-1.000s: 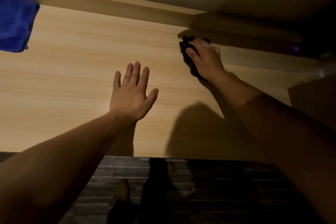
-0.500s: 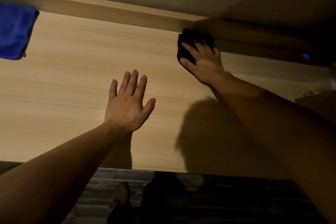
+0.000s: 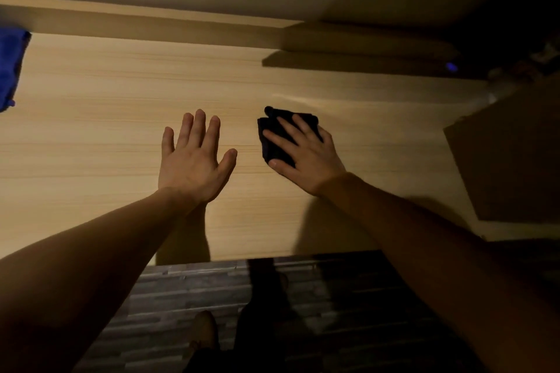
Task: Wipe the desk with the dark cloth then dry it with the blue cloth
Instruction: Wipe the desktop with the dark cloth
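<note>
The light wooden desk [image 3: 91, 136] fills the middle of the view. My right hand [image 3: 306, 157] lies flat on the folded dark cloth [image 3: 271, 138], pressing it onto the desk right of centre. My left hand [image 3: 194, 160] rests palm down on the desk with fingers spread, holding nothing, a short way left of the cloth. The blue cloth [image 3: 9, 66] lies at the far left edge of the desk, partly cut off by the frame.
A raised wooden ledge [image 3: 151, 24] runs along the back of the desk under the wall. A brown box-like shape [image 3: 509, 154] sits at the right end. A small blue light [image 3: 451, 66] glows at back right. Dark plank floor [image 3: 212, 297] lies below the front edge.
My right hand has dragged the dark cloth from the back ledge toward me across the desk. My left hand has stayed flat in about the same spot.
</note>
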Available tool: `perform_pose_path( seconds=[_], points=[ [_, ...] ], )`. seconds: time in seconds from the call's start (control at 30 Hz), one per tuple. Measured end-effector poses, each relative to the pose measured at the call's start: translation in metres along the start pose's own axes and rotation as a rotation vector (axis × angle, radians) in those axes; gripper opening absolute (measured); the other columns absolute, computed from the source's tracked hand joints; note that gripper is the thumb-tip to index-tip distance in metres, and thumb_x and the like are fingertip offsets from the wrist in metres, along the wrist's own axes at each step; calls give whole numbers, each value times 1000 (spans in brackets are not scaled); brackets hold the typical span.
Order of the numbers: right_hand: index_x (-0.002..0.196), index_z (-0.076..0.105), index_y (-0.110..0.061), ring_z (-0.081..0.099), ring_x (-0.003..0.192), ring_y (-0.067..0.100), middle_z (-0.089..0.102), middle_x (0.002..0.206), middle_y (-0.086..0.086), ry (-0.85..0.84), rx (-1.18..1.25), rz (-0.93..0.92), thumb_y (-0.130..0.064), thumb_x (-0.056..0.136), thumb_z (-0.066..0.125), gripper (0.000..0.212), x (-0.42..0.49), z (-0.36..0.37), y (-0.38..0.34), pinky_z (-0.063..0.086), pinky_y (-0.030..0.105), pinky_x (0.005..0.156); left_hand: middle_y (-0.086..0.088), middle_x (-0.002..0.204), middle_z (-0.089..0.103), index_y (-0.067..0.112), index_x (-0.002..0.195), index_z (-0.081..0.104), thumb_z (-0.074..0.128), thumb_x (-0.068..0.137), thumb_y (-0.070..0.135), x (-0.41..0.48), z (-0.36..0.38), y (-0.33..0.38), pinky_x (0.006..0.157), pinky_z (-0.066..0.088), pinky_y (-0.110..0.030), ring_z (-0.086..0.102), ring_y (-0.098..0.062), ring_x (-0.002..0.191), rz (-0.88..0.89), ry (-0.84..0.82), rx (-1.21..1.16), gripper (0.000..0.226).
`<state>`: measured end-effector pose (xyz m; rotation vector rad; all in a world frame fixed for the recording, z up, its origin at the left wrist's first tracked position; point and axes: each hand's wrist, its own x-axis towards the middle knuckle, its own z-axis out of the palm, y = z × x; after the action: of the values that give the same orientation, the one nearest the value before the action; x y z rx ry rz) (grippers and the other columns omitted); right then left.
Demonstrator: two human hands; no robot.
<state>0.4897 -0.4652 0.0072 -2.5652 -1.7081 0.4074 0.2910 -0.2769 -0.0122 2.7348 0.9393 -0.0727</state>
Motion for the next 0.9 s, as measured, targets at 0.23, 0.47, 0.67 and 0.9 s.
perform_pose_path(
  seconds=[0.23, 0.47, 0.67, 0.9],
  points=[
    [161, 19, -49, 1, 160, 18, 12, 174, -8, 5, 51, -12, -69, 101, 26, 64, -76, 22, -36, 8, 50, 121, -4, 178, -9, 28, 170, -3, 3, 101, 78, -2, -2, 0, 129, -8, -55, -16, -22, 163, 18, -16, 0, 85],
    [155, 45, -38, 23, 157, 15, 36, 166, -4, 213, 117, -31, -56, 105, 42, 53, -135, 47, -64, 18, 38, 115, -5, 178, -10, 28, 170, -3, 0, 99, 80, 1, -4, -2, 129, -8, -56, -15, -24, 163, 31, -54, 4, 88],
    [140, 65, -25, 45, 146, 20, 55, 153, 1, 271, 292, 4, -39, 103, 52, 42, -166, 50, -87, 38, 39, 97, -9, 179, 0, 24, 170, 10, 21, 105, 72, 5, -16, -4, 129, -3, -57, -4, -31, 164, 29, -132, -48, 82],
    [140, 62, -23, 46, 141, 20, 60, 145, -3, 29, 387, 62, -37, 107, 48, 38, -157, 0, -87, 33, 42, 101, -11, 141, 63, 7, 142, 58, 56, 108, 38, -80, -38, 59, 102, 43, -32, 59, -27, 128, -132, -116, -800, 46]
  ],
)
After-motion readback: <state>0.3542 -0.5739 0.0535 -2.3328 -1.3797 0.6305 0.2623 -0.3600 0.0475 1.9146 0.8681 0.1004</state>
